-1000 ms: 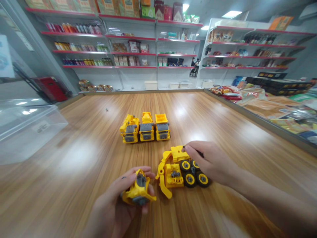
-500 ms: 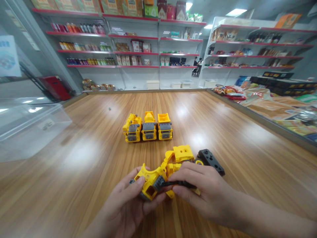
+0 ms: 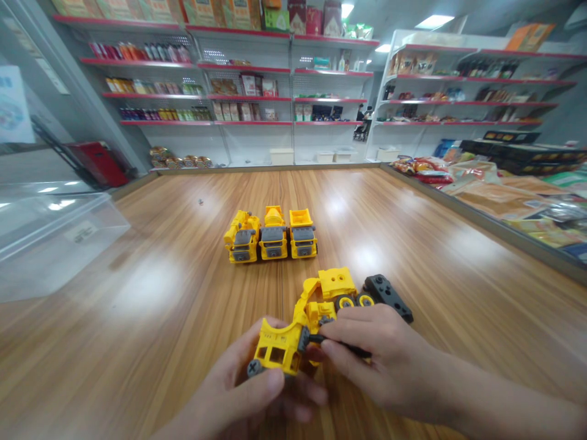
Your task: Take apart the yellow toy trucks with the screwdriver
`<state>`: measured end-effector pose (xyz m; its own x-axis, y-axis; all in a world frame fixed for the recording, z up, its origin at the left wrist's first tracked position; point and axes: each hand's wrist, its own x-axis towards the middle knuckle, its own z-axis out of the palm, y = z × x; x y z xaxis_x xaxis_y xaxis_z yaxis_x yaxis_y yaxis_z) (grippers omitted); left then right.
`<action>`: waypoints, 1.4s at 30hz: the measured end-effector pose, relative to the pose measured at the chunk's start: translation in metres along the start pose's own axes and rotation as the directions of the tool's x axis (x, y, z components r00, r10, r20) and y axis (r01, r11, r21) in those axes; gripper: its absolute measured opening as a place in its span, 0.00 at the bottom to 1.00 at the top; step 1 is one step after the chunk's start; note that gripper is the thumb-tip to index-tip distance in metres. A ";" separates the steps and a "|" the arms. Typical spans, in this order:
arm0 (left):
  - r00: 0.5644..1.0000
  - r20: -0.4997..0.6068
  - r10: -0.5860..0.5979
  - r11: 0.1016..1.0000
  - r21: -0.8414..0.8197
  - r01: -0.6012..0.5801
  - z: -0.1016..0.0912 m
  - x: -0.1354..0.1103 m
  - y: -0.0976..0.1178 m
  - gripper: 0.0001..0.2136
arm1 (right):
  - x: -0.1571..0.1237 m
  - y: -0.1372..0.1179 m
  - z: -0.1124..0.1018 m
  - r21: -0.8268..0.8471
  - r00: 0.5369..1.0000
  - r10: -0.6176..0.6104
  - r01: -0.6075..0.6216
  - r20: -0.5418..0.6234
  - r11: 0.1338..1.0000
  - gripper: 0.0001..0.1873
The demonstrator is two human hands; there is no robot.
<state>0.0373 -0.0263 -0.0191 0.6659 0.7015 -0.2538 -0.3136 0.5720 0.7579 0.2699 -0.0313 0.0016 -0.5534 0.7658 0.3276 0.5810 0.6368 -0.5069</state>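
Observation:
My left hand (image 3: 243, 385) grips a yellow toy truck cab (image 3: 276, 342) with window openings and a grey cross-slotted screw (image 3: 254, 367) at its lower left corner. In my right hand (image 3: 385, 354) is a slim black screwdriver (image 3: 355, 349), pinched between thumb and fingers. Its tip meets the grey part (image 3: 303, 338) on the cab's right side; the exact contact is too small to make out. Just behind my hands lie yellow toy truck parts (image 3: 337, 282), wheels with yellow hubs (image 3: 346, 303) and a black chassis piece with holes (image 3: 389, 297).
Three yellow toy trucks (image 3: 274, 241) stand side by side farther back on the wooden table (image 3: 183, 244). A clear plastic bin (image 3: 59, 244) is at the left. A small grey bit (image 3: 200, 201) lies at the back left. Packaged goods (image 3: 499, 189) line the right side, beyond the table's edge.
My left hand has turned the cab so that its windowed side and corner screw face me more. The screwdriver stays in my right hand against the grey part.

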 end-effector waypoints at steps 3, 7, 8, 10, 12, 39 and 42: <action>1.000 0.013 0.014 0.999 0.039 -0.015 -0.004 0.002 -0.005 0.13 | -0.001 0.001 0.000 -0.034 1.000 -0.010 0.009 -0.005 0.999 0.13; 1.000 0.026 -0.005 1.000 0.013 0.004 -0.007 0.004 -0.008 0.13 | -0.001 0.001 0.000 -0.053 0.999 -0.019 0.018 -0.027 0.998 0.13; 0.999 0.038 -0.013 1.000 -0.003 0.013 -0.006 0.004 -0.007 0.13 | -0.001 0.001 0.000 -0.051 0.999 -0.021 0.019 -0.032 0.999 0.13; 0.997 0.075 -0.034 0.999 -0.032 0.037 -0.003 0.005 -0.004 0.14 | -0.001 0.000 0.000 -0.045 0.999 -0.032 0.030 -0.042 0.999 0.12; 0.993 0.099 -0.065 0.996 -0.060 0.071 0.000 0.005 -0.002 0.16 | -0.001 -0.001 -0.001 -0.043 0.997 -0.046 0.043 -0.054 0.998 0.12; 0.993 0.105 0.053 0.964 0.256 -0.079 -0.001 -0.005 0.002 0.19 | 0.003 -0.016 -0.007 0.257 0.941 0.286 -0.326 0.180 0.910 0.15; 0.990 0.131 0.049 0.975 0.211 -0.076 -0.004 -0.007 -0.003 0.18 | 0.005 -0.016 -0.008 0.377 0.912 0.349 -0.408 0.217 0.832 0.18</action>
<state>0.0308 -0.0307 -0.0223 0.7331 0.6665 -0.1356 -0.2132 0.4145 0.8847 0.2623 -0.0373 0.0178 -0.4312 0.9008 -0.0510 0.4838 0.1832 -0.8558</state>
